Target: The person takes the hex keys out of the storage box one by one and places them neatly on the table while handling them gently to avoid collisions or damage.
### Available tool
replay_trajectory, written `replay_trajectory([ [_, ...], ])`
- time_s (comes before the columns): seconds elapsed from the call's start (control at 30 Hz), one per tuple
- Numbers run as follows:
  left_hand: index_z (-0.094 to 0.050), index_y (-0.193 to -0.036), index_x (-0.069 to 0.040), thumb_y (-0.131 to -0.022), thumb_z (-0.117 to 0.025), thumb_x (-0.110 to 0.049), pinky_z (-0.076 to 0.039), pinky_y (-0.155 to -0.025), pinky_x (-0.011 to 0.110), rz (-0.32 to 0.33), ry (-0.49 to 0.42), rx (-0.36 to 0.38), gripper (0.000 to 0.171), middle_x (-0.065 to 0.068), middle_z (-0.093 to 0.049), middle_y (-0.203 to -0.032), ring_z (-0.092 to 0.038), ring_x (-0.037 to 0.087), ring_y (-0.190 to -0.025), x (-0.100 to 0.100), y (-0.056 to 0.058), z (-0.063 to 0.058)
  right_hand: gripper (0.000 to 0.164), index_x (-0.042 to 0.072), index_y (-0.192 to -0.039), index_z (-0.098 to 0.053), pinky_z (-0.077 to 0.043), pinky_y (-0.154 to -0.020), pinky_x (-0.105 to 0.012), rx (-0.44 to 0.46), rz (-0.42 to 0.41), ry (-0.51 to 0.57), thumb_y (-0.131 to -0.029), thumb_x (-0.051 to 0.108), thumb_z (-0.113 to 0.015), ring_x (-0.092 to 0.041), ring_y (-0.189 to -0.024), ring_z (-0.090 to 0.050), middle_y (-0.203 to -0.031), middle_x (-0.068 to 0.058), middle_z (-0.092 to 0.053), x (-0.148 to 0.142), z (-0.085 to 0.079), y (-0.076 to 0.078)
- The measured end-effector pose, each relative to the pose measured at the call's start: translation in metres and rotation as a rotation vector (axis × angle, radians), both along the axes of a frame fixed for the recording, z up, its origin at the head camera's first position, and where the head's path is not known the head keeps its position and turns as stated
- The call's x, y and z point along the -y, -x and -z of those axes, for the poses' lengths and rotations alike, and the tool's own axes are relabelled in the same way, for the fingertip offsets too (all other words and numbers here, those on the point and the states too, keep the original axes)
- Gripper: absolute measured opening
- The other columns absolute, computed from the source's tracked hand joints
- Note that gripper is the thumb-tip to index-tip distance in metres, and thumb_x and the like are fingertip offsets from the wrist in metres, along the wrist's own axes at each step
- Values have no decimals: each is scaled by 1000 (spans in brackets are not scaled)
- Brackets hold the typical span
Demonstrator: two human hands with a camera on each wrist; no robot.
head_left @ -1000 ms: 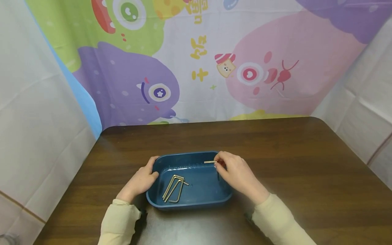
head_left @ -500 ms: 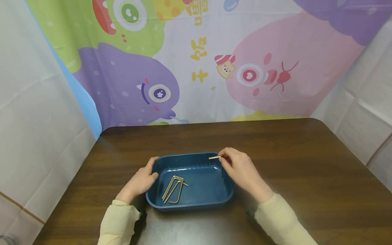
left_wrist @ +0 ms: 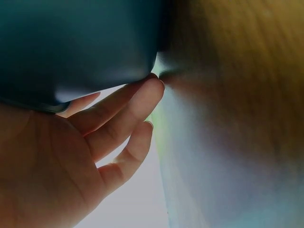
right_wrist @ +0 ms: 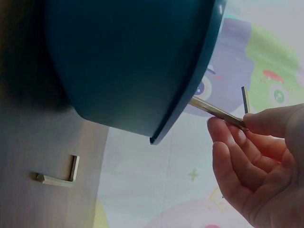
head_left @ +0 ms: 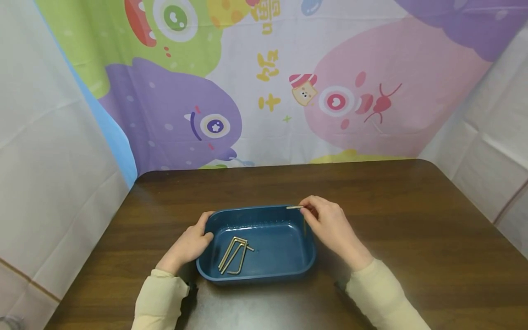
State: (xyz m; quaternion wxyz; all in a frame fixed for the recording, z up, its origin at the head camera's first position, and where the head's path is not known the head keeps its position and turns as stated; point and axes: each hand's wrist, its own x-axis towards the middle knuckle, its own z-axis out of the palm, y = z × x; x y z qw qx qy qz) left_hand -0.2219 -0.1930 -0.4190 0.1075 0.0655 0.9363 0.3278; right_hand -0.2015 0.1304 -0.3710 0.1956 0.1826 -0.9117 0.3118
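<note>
A blue tray (head_left: 272,256) stands in front of me with three brass-coloured hex keys (head_left: 236,255) lying together in its left half. My left hand (head_left: 189,240) holds the tray's left end, thumb over the rim; in the left wrist view its fingers (left_wrist: 142,97) bend along the outside wall. Over the right back corner, my right hand (head_left: 330,224) pinches another hex key (right_wrist: 218,113) between thumb and fingertips. Its short arm (head_left: 294,207) points left at the back rim and its long arm hangs down inside the tray.
One more hex key (right_wrist: 56,180) lies on the table outside the tray, seen in the right wrist view. The dark wooden table (head_left: 396,220) stretches around the tray. A cartoon-printed cloth (head_left: 268,137) hangs behind the table, with pale cloths at both sides.
My right hand has lifted the pinched hex key and shifted it back and to the right, up to the tray's rim. The left hand and the keys in the tray have stayed put.
</note>
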Motion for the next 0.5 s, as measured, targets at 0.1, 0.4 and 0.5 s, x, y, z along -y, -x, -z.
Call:
replay_trajectory([
  [0.1,-28,-135,-16,-89,-40,-14,-50,-71,40,-2,3,0,48,24,-49,-127,-61,24,-83,0,0,0,6,10,-89,-64,-45,-59,-24,-3,4,2,-83,13,-63,-9,-64,-50,-78,1,-61,-2,1,1],
  [0.4,-27,-136,-15,-88,-39,-14,-50,-72,40,-1,3,-1,49,24,-48,-127,-60,24,-84,-1,0,0,9,8,-91,-65,-46,-61,-26,10,24,-7,-83,12,-63,-11,-66,-52,-80,-1,-62,-6,0,4],
  [0.5,-27,-136,-15,-88,-39,-14,-49,-73,41,-1,10,-7,49,23,-49,-127,-60,24,-85,0,0,0,10,7,-92,-65,-46,-61,-26,16,27,-4,-84,12,-62,-11,-67,-53,-80,-1,-62,-7,-1,4],
])
